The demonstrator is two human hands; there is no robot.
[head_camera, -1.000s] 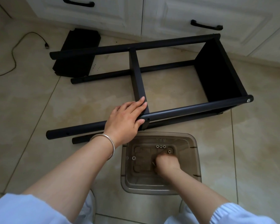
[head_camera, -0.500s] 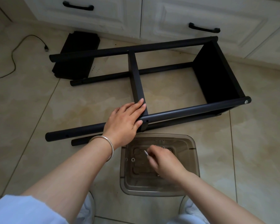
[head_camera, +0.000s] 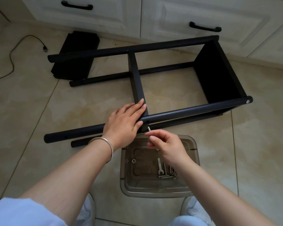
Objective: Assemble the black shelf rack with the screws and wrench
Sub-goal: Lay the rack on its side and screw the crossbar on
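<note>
Centrally, the left hand (head_camera: pixel 125 122) lies flat on the rack (head_camera: pixel 186 112); the right hand (head_camera: pixel 167 146) pinches a screw (head_camera: pixel 149 128) above the bin (head_camera: pixel 194 144), loose panel (head_camera: pixel 75 57) upper left.

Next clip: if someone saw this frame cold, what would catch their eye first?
First the black shelf rack lying on its side across the tiled floor, in front of white cabinets. Next the hands at its near tube: the left hand rests on the tube beside the middle shelf, while the right hand pinches a screw just below it. Under them sits a clear plastic bin holding a small wrench and more screws.
</note>
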